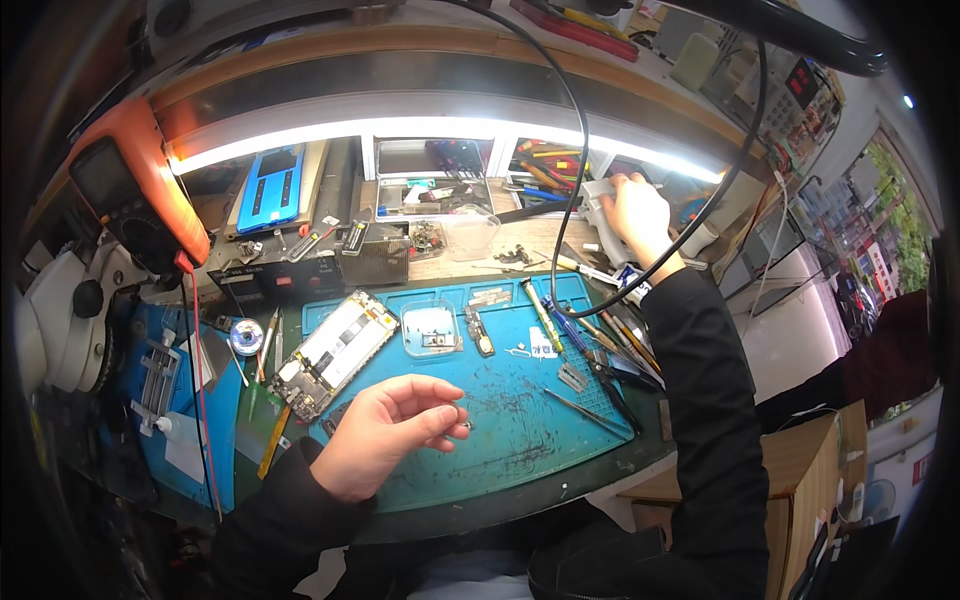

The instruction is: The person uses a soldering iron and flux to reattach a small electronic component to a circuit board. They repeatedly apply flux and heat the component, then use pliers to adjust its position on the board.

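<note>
Over the near middle of the blue repair mat point(480, 465), my left hand point(390, 435) is closed in a pinch. A tiny shiny piece shows at its fingertips, too small to name. Stretched out to the far right, my right hand point(637, 222) curls its fingers over a pale grey handle-like thing point(598, 205), whose kind I cannot make out. Left of centre lies an opened phone point(340, 350) with its inner parts bare. Near it stand a clear plastic box point(432, 328) with a small part inside and a small circuit board piece point(480, 332).
Tweezers point(585, 410), pliers point(610, 385) and several screwdrivers lie along the mat's right side. An orange multimeter point(140, 190) stands at left, its leads hanging down. A black cable point(575, 100) loops above the bench. A blue phone back point(272, 190) rests at the rear.
</note>
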Demonstrator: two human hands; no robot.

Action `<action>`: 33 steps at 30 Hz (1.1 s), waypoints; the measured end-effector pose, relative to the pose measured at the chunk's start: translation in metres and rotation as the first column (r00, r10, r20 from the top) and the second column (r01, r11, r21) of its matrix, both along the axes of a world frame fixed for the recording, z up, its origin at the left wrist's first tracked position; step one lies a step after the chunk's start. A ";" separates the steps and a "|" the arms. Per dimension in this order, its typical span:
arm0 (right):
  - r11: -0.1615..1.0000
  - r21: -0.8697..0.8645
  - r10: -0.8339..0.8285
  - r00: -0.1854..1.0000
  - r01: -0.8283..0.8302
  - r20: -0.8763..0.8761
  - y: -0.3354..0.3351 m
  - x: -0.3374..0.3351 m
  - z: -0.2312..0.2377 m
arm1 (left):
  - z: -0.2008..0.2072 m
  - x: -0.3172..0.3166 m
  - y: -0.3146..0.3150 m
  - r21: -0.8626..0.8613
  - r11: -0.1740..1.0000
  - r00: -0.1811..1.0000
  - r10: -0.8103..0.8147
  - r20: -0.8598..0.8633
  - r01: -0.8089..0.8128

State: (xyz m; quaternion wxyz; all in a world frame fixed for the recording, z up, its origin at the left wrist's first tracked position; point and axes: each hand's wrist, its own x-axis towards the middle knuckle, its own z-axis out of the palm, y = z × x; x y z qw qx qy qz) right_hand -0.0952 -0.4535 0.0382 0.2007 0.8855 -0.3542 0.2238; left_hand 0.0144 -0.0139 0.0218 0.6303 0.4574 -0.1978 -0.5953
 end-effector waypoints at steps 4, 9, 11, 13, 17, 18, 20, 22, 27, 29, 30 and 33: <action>0.996 0.073 0.056 0.998 -0.059 0.040 0.026 -0.012 0.009 | -0.002 0.000 0.003 0.042 0.999 1.000 -0.002 0.016 0.001; 0.903 0.417 0.130 0.991 -0.105 -0.031 0.092 -0.089 0.037 | -0.005 -0.004 0.005 0.015 1.000 1.000 0.001 0.002 -0.001; 0.826 0.559 0.162 0.980 -0.071 -0.115 0.108 -0.123 0.040 | -0.005 -0.007 0.004 -0.006 1.000 1.000 -0.002 0.000 0.002; 0.747 0.655 0.245 0.963 -0.114 -0.112 0.129 -0.141 0.027 | -0.005 -0.007 0.004 0.020 1.000 1.000 -0.002 -0.018 0.003; 0.830 0.517 0.331 0.932 -0.212 -0.149 0.164 -0.166 -0.003 | -0.008 -0.009 0.001 0.032 0.999 1.000 -0.023 -0.014 0.024; 0.826 0.510 0.336 0.936 -0.240 -0.104 0.165 -0.167 -0.010 | -0.008 -0.009 0.002 0.041 0.999 1.000 -0.015 -0.002 0.015; 0.781 0.559 0.296 0.953 -0.277 0.058 0.175 -0.167 -0.014 | -0.011 -0.008 0.002 0.043 0.999 1.000 -0.010 0.023 0.009; 0.831 0.474 0.307 0.950 -0.292 0.046 0.184 -0.170 -0.016 | -0.014 -0.006 0.001 0.043 0.999 1.000 -0.015 0.025 0.014; 0.907 0.146 0.403 0.915 -0.394 -0.031 0.192 -0.172 -0.032 | -0.008 -0.009 0.001 0.038 0.998 0.998 -0.059 0.009 0.059; 0.905 0.066 0.423 0.906 -0.421 -0.027 0.188 -0.172 -0.039 | -0.007 -0.009 0.003 0.061 0.997 0.998 -0.057 0.002 0.057; 0.903 0.048 0.428 0.904 -0.427 -0.011 0.186 -0.173 -0.040 | -0.008 -0.009 0.003 0.069 0.996 0.998 -0.057 -0.005 0.057; 0.905 0.040 0.418 0.904 -0.423 0.090 0.182 -0.175 -0.044 | -0.007 -0.008 0.003 0.062 0.997 0.998 -0.044 -0.047 0.047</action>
